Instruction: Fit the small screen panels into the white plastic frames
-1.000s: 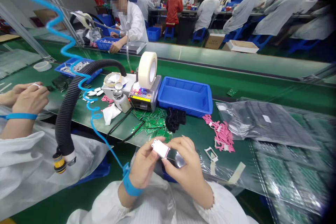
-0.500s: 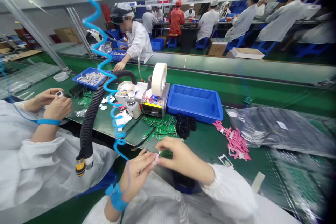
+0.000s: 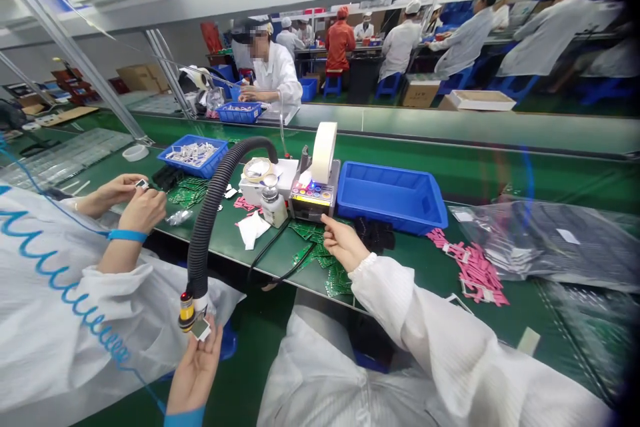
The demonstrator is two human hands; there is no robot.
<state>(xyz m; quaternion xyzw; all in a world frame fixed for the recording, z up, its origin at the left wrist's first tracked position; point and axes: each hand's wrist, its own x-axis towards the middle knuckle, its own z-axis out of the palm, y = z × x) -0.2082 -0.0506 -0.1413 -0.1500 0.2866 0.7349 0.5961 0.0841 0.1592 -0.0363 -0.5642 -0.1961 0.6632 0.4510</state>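
Note:
My left hand (image 3: 194, 373) is low at the bottom left, palm up. Its fingers hold a small white framed part (image 3: 201, 329) against the yellow tip (image 3: 187, 312) of a black ribbed hose (image 3: 213, 203). My right hand (image 3: 342, 240) reaches out over a heap of green circuit boards (image 3: 320, 255). One finger is stretched toward the tape dispenser (image 3: 313, 195), which carries a white tape roll (image 3: 324, 143). Nothing shows in that hand.
A blue bin (image 3: 395, 199) stands right of the dispenser, with pink parts (image 3: 473, 268) and clear bags of boards (image 3: 550, 240) further right. A co-worker's hands (image 3: 131, 199) on the left hold a small part. A blue tray of parts (image 3: 193, 154) and a small bottle (image 3: 274, 204) stand nearby.
My hands have separated: the left dropped with the white part to the hose tip, and the right went forward toward the tape dispenser. The view swung left and up.

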